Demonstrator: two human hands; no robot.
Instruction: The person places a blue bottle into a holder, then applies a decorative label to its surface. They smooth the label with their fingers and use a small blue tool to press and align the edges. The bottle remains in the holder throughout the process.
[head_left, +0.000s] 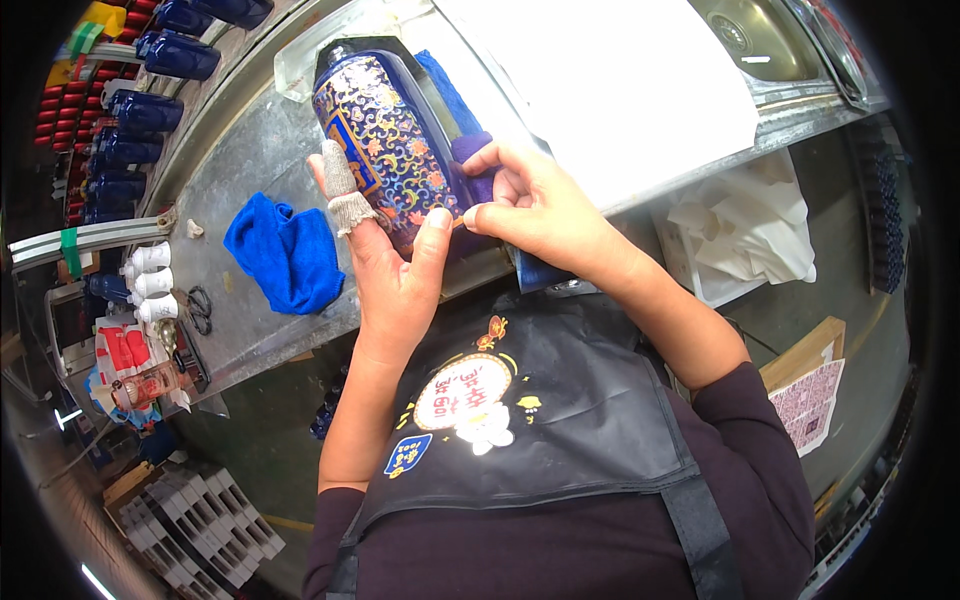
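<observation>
A dark blue glazed bottle (397, 142) with a colourful floral pattern lies on its side, its neck pointing away from me. My left hand (390, 262) holds its left side near the base; a knitted finger cot (341, 176) covers one finger. Around the lower right edge, my right hand (532, 202) has its thumb and forefinger at the bottle, the thumb tip close to the left thumb. Whether it pinches anything is not clear. A purple cloth (474, 154) lies under the right fingers. To the left, a crumpled blue cloth (285, 251) rests on the metal worktop (217, 169).
Several blue bottles (180, 56) stand beyond the worktop's left edge. White bottles (154, 281) and black scissors (199, 307) are at the left. A bright white sheet (637, 90) and a metal sink (765, 37) are at the right, above a bin (701, 281) of white wrapping.
</observation>
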